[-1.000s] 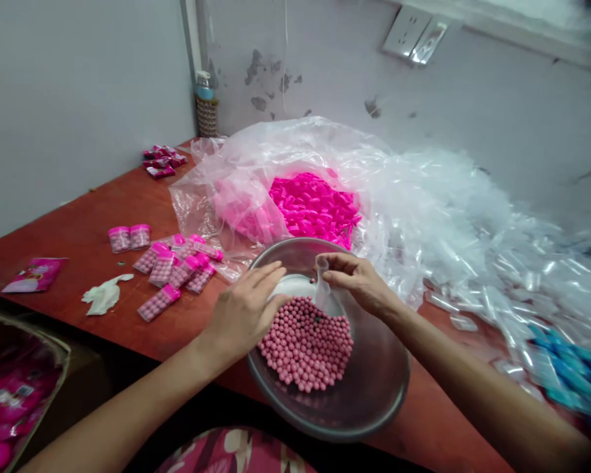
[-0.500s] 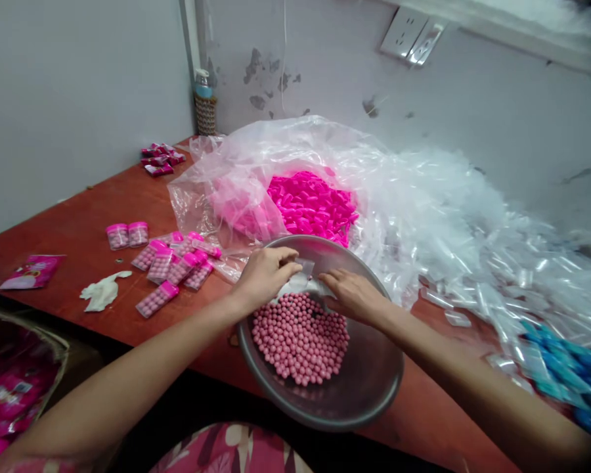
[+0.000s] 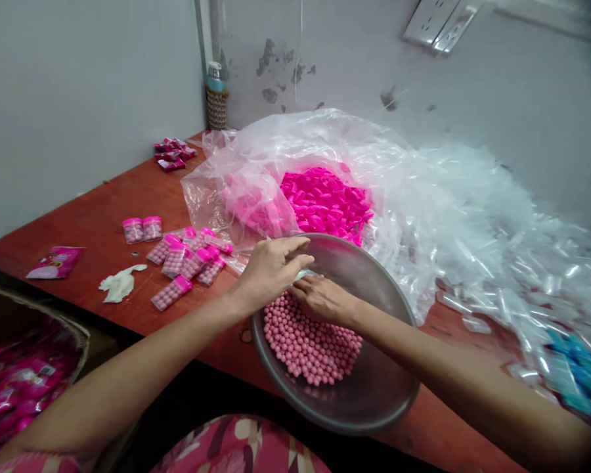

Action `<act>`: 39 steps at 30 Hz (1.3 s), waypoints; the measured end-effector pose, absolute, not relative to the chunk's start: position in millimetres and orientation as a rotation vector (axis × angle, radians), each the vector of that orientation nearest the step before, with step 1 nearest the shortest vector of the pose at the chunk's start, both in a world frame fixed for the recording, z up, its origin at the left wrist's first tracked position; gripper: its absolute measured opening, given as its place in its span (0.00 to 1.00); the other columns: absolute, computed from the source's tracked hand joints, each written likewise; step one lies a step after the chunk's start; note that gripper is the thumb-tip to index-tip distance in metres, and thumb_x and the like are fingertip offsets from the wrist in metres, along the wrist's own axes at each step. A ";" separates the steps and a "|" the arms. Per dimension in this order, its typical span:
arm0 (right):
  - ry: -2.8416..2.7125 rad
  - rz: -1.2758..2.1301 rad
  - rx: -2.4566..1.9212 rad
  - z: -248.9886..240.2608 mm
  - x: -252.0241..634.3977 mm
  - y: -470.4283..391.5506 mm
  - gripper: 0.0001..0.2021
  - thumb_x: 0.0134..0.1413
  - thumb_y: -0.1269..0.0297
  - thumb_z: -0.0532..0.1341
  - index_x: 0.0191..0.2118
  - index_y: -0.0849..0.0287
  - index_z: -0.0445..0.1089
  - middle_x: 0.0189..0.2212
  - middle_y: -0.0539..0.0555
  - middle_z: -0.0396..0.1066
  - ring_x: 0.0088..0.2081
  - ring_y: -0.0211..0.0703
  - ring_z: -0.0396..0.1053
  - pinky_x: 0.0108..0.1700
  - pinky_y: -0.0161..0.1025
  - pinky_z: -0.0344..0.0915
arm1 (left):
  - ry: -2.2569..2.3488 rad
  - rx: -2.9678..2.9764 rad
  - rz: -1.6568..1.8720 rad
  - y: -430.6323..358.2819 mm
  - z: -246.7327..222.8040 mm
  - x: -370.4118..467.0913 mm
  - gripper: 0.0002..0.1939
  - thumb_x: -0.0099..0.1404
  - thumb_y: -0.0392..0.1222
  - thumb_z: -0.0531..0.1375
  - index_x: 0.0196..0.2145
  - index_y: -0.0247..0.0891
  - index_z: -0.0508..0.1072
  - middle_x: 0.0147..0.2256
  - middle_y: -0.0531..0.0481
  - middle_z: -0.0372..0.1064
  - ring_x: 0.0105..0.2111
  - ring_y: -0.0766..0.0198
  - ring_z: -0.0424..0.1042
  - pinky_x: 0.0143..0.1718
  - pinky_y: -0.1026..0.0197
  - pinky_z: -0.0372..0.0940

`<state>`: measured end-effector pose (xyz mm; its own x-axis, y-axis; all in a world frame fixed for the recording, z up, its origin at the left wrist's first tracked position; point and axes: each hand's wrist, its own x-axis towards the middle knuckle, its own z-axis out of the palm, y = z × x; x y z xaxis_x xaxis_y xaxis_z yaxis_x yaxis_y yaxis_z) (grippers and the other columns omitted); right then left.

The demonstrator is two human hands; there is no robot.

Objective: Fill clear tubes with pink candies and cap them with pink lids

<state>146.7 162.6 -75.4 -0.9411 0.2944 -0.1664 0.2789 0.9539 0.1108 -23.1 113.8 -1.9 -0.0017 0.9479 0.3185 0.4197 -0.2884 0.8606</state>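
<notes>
A steel bowl (image 3: pixel 394 387) holds a heap of small pink balls (image 3: pixel 320 351). Over its far left side, my left hand (image 3: pixel 273 269) grips a small clear plastic container (image 3: pixel 304 274) between thumb and fingers; most of the container is hidden. My right hand (image 3: pixel 325 301) lies low over the balls, its fingers bunched together against the container's near side. What those fingers hold, if anything, cannot be seen. Left of the bowl lie several filled clear containers (image 3: pixel 171 293) with pink caps.
Behind the bowl, loose bright pink caps (image 3: pixel 325 203) lie in a clear plastic bag (image 3: pixel 256 144). Clear empty containers (image 3: pixel 477 230) pile up on the right, near blue items (image 3: pixel 586 374). A crumpled white scrap (image 3: pixel 121 284) and pink sachet (image 3: pixel 56 263) lie left; a carton (image 3: pixel 86 335) stands below.
My right hand has moved left and down onto the balls, close to my left hand, covering much of the container. The whole view has shifted slightly.
</notes>
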 end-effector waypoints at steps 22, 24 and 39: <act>2.701 -2.479 1.092 -20.6 175.5 126.9 0.19 0.46 0.67 0.65 0.47 0.53 0.66 0.45 0.53 0.68 0.45 0.42 0.67 0.46 0.39 0.67 | 0.985 1.433 1.041 85.7 -9.3 -13.4 0.20 0.58 0.35 0.59 0.49 0.39 0.69 0.47 0.48 0.69 0.47 0.58 0.68 0.51 0.58 0.62; 2.831 -2.347 1.144 -18.9 181.2 126.4 0.19 0.46 0.68 0.65 0.47 0.53 0.68 0.47 0.53 0.67 0.47 0.42 0.66 0.45 0.38 0.68 | 0.987 1.398 1.068 87.0 -9.1 -7.2 0.18 0.56 0.35 0.60 0.47 0.37 0.71 0.45 0.48 0.71 0.45 0.58 0.70 0.50 0.58 0.63; 2.722 -2.042 1.160 0.1 207.0 132.6 0.11 0.47 0.64 0.65 0.37 0.60 0.66 0.27 0.49 0.66 0.30 0.34 0.67 0.32 0.32 0.67 | 0.946 1.406 0.923 93.8 -10.5 -1.1 0.10 0.55 0.37 0.61 0.34 0.31 0.76 0.33 0.47 0.74 0.34 0.61 0.70 0.37 0.64 0.63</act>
